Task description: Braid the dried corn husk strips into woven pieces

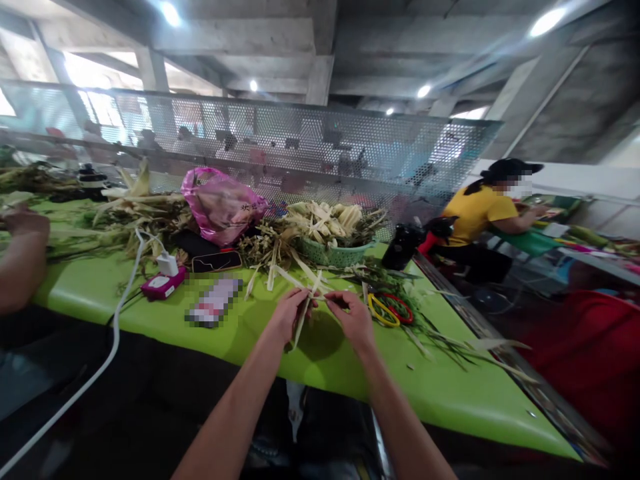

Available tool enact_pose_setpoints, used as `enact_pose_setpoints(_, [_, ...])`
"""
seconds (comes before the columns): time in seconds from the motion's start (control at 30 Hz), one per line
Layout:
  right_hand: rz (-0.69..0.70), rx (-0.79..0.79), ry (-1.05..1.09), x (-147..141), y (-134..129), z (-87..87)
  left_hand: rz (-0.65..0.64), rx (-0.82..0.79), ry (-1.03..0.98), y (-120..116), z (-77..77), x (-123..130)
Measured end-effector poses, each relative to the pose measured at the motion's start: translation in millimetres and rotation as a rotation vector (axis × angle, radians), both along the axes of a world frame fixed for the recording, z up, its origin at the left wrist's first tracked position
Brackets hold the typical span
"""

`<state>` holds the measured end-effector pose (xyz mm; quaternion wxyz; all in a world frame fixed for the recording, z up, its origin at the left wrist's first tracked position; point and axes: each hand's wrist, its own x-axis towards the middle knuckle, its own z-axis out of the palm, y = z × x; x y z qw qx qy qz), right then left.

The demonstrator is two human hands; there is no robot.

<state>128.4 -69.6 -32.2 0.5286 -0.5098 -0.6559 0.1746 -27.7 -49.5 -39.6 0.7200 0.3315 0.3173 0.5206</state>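
- Left hand (pixel 291 315) sits near the middle of the near edge of the surface (pixel 450 393), its fingers curled round a small cluster of crossed husk strips (pixel 315 293); some of its fingertips are hidden behind them.
- Right hand (pixel 353 317) is just beside it, thumb and forefinger pinching the end of a strip that points toward the right edge.
- The pale strips are held just above the surface, fanning out in several directions from one crossing, with a long tail hanging toward the near edge.
- By their look they should be very light, dry and papery: stiff enough to stand out alone, yet likely to split along the grain or crease if bent hard.
- The crossing seems the best place to grip; the free ends call for a light fingertip pinch, as smooth husk may slide.
- Scissors (pixel 399 318) with one yellow and one red loop lie right of the right hand, among green stems.
- Toward the far edge stands a green basket (pixel 333 255) heaped with pale husk pieces (pixel 325 223), a pink plastic bag (pixel 220 208) to its left.
- Nearer the left hand lies a phone (pixel 214 302); a co-worker's hand (pixel 25 227) is at the surface's left end.
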Motion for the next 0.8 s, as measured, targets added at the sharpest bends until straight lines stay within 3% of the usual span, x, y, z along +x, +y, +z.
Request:
enact_pose_setpoints(0.47, [-0.034, 0.069, -0.075, -6, -5, 2.4, -0.012, 0.008, -0.058, -6, -5.2, -1])
enact_pose_setpoints(0.8, [-0.021, 0.149, -0.139, -1, -14, 1.4, -0.002, -0.013, -0.027, -16, 1.3, -2])
